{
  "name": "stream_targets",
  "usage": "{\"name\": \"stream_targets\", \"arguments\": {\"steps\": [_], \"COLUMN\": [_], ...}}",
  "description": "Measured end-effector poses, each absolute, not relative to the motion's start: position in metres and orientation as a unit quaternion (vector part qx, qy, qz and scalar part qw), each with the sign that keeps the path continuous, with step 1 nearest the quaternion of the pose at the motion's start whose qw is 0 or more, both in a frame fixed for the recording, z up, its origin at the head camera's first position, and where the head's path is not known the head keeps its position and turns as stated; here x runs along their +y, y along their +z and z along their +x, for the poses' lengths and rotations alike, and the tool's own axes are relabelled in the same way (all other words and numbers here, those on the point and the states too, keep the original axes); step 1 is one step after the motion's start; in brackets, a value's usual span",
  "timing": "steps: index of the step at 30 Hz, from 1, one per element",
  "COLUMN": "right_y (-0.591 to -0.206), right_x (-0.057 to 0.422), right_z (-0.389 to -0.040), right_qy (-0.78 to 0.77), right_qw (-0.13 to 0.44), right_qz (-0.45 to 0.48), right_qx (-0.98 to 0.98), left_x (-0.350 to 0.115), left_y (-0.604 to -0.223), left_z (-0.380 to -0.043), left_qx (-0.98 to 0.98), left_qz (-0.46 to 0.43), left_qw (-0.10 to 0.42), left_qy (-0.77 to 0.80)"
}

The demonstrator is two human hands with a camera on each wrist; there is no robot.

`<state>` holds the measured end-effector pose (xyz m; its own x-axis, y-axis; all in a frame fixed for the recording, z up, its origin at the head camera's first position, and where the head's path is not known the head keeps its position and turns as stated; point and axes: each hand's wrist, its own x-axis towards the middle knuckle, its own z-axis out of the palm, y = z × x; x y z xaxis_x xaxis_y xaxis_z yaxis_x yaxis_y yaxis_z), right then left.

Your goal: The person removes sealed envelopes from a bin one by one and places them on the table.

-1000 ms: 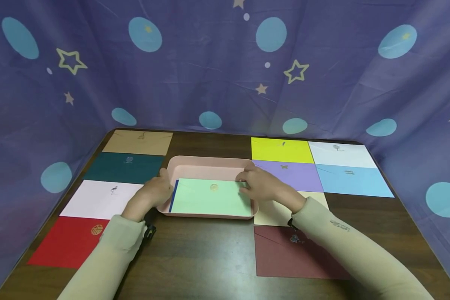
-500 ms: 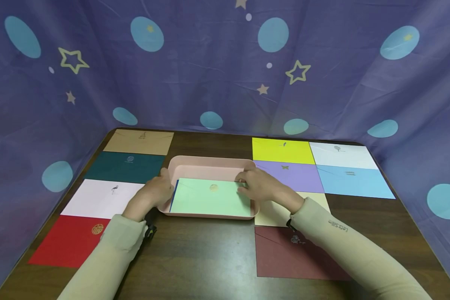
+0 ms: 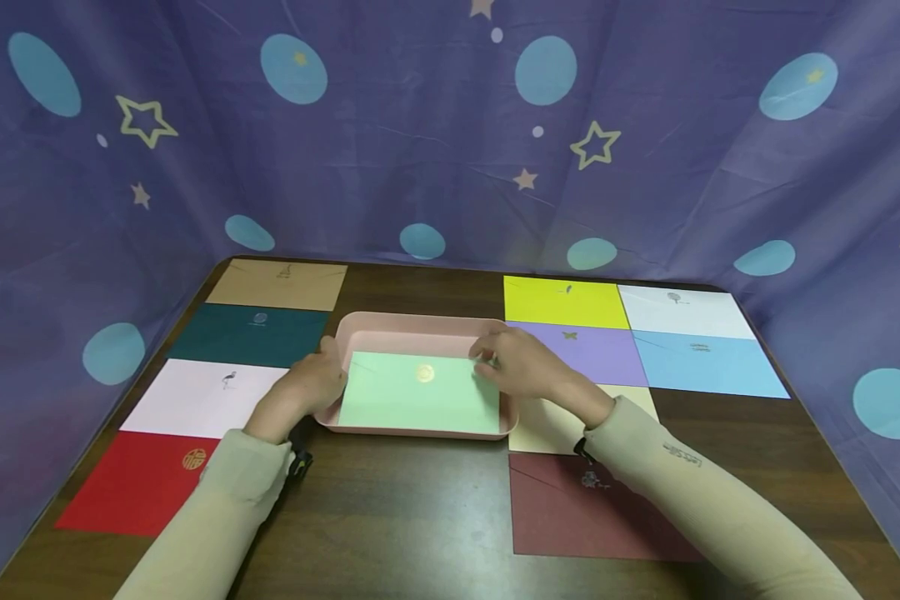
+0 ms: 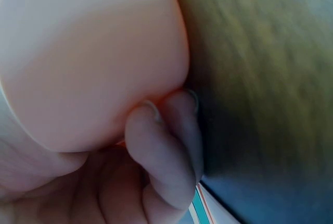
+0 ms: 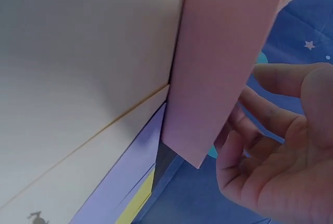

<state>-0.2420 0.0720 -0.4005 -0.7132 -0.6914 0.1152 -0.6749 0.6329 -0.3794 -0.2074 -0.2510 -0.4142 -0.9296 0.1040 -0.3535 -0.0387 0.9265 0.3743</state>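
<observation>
A pink tray (image 3: 427,325) with low walls stands in the middle of the table. In it lies a light green envelope (image 3: 420,404) with a gold round emblem. My left hand (image 3: 317,379) grips the tray's left end; the left wrist view shows curled fingers (image 4: 158,151) against the tray's outer wall (image 4: 104,88). My right hand (image 3: 517,362) reaches over the right end, its fingers near the green envelope's right side. In the right wrist view those fingers (image 5: 270,104) are loosely bent beyond the pink wall (image 5: 221,62); some fingertips are hidden there.
Left of the tray lie tan (image 3: 277,287), dark teal (image 3: 247,337), white (image 3: 195,400) and red (image 3: 131,483) envelopes. Right are yellow (image 3: 562,304), purple (image 3: 607,354), white (image 3: 690,312), light blue (image 3: 720,367), cream (image 3: 547,433) and maroon (image 3: 570,517) ones. A patterned curtain (image 3: 435,142) rises behind.
The green envelope has shifted slightly left and away from me, covering the dark blue strip seen earlier at its left edge. The right fingers moved slightly with it; the left hand has stayed put.
</observation>
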Motion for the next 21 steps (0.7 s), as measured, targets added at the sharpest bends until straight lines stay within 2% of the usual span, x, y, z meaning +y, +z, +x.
{"name": "stream_targets", "arguments": {"steps": [6,21], "right_y": [-0.3972,-0.3945], "right_x": [0.0725,0.0753], "right_z": [-0.2419,-0.2427], "right_qy": [-0.247,-0.3], "right_qw": [0.023,0.087], "right_qz": [-0.362,-0.333], "right_qx": [0.898,0.89], "left_x": [-0.2511,-0.2513], "left_y": [-0.4123,-0.4108], "left_z": [-0.2062,-0.2048], "left_qx": [0.963,0.957], "left_qz": [0.022,0.015], "left_qw": [0.187,0.199], "left_qy": [0.194,0.211]}}
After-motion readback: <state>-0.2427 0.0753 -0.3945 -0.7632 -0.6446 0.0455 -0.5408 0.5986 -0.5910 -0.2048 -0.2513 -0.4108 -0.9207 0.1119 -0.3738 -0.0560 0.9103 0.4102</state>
